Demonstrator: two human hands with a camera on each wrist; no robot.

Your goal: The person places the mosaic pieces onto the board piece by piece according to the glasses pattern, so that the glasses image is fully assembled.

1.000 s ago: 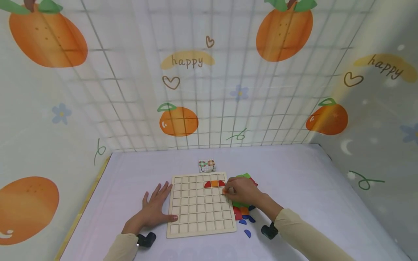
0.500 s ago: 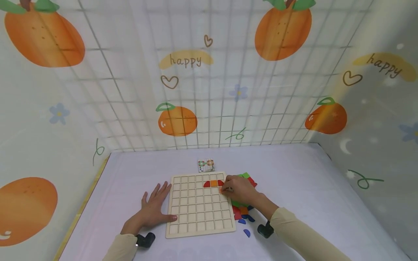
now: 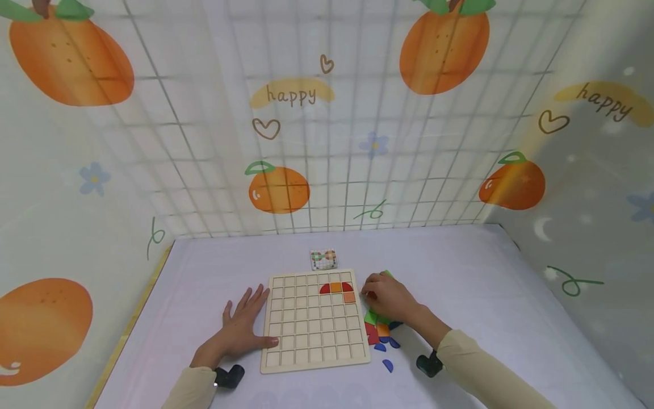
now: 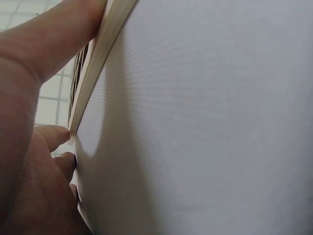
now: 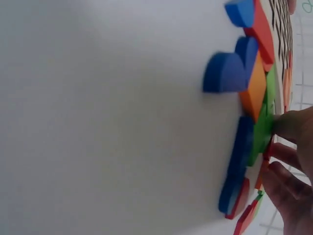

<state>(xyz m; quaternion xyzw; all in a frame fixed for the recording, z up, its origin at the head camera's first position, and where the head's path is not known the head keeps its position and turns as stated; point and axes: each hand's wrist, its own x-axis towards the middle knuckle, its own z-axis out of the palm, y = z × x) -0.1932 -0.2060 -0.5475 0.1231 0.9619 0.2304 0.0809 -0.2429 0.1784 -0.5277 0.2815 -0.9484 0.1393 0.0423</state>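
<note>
A wooden grid board (image 3: 308,329) lies on the table, with an orange square (image 3: 335,287) between two red rounded pieces (image 3: 325,289) and a light orange square (image 3: 349,297) below the right-hand one. My left hand (image 3: 244,326) rests at the board's left side with fingers spread, its thumb on the rim and fingertips at the edge. Past the board's right edge, my right hand (image 3: 390,297) is over a pile of coloured pieces. In the right wrist view, its thumb and loosely bent fingers (image 5: 286,193) are apart among green pieces (image 5: 261,129) and red ones; nothing shows held.
A small pattern card (image 3: 323,259) lies behind the board. Blue half-round pieces (image 3: 387,366) are scattered at the near end of the pile, beside an orange block (image 3: 382,330) and a red one (image 3: 372,334). A printed curtain (image 3: 327,136) hangs behind the table.
My right hand has let go of the light orange square, now flat in a board cell, and moved right to the pile. The left hand stays in place.
</note>
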